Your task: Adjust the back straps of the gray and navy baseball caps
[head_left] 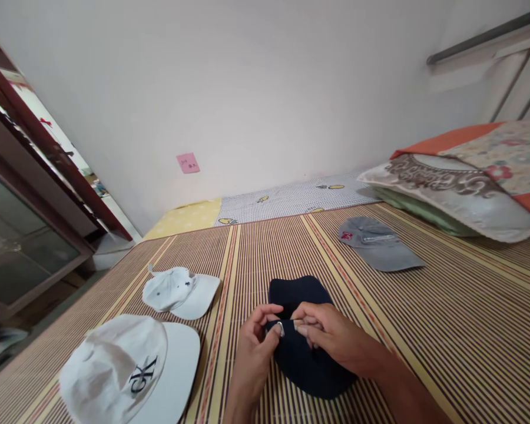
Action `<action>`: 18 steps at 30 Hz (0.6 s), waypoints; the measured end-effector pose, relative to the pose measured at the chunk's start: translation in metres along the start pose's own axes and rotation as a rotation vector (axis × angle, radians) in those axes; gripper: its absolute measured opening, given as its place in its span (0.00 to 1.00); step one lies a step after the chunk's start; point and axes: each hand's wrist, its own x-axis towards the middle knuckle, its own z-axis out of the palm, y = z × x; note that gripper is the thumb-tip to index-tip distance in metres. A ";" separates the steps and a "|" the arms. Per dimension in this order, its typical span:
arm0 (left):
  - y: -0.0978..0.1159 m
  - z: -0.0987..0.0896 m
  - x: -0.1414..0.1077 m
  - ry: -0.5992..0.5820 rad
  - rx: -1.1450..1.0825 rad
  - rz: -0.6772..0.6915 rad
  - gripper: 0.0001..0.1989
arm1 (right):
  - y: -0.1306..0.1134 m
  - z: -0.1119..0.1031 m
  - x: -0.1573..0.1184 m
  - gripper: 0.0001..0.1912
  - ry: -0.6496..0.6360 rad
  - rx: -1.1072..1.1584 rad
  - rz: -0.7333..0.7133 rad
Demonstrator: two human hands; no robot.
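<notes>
A dark navy cap lies on the striped bamboo mat in front of me, its brim pointing away. My left hand pinches the cap's back strap beside a small metal buckle. From the other side, my right hand grips the same strap between thumb and fingers, close to the buckle. The fingers partly hide the strap and the cap's opening. To the left rest a white cap with black letters and a smaller white cap.
A grey cap lies at the back right of the mat. Pillows are piled at the far right by the wall. A patterned sheet shows along the mat's back edge. A pink note is on the wall; a doorway opens at left.
</notes>
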 end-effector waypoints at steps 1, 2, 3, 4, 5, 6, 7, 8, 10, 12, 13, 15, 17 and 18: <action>0.000 -0.001 0.000 -0.016 -0.019 -0.001 0.15 | 0.000 -0.001 0.000 0.07 0.001 -0.002 0.002; 0.000 -0.002 -0.001 -0.041 -0.040 -0.001 0.16 | 0.001 -0.001 0.000 0.07 0.002 -0.006 0.007; 0.000 -0.003 -0.001 -0.070 -0.064 0.001 0.17 | 0.002 -0.001 0.000 0.07 0.004 -0.011 0.013; 0.000 -0.004 -0.001 -0.098 -0.087 0.004 0.19 | 0.003 -0.002 0.000 0.07 0.007 -0.015 0.019; 0.000 -0.005 -0.001 -0.120 -0.106 0.005 0.20 | 0.004 -0.002 0.001 0.07 0.010 -0.018 0.024; 0.000 -0.006 -0.001 -0.132 -0.117 0.004 0.21 | 0.005 -0.002 0.001 0.07 0.013 -0.020 0.029; 0.000 -0.006 -0.001 -0.136 -0.118 0.002 0.22 | 0.006 -0.002 0.001 0.07 0.015 -0.020 0.030; 0.000 -0.006 -0.001 -0.134 -0.112 -0.001 0.22 | 0.007 -0.003 0.001 0.07 0.017 -0.019 0.031; 0.002 -0.006 -0.001 -0.125 -0.093 -0.005 0.21 | 0.008 -0.003 0.001 0.07 0.013 -0.016 0.033; 0.003 -0.006 -0.002 -0.121 -0.083 -0.006 0.21 | 0.007 -0.003 0.000 0.07 0.008 -0.023 0.036; 0.003 -0.006 -0.002 -0.122 -0.082 -0.006 0.21 | 0.006 -0.004 -0.001 0.07 0.008 -0.030 0.039; 0.002 -0.006 -0.001 -0.128 -0.082 -0.007 0.21 | 0.003 -0.003 -0.002 0.07 0.009 -0.043 0.041; -0.001 -0.007 0.000 -0.135 -0.079 -0.008 0.21 | 0.002 -0.003 -0.002 0.07 0.008 -0.053 0.040; -0.002 -0.007 0.000 -0.134 -0.077 -0.007 0.21 | 0.001 -0.003 -0.002 0.07 0.007 -0.058 0.040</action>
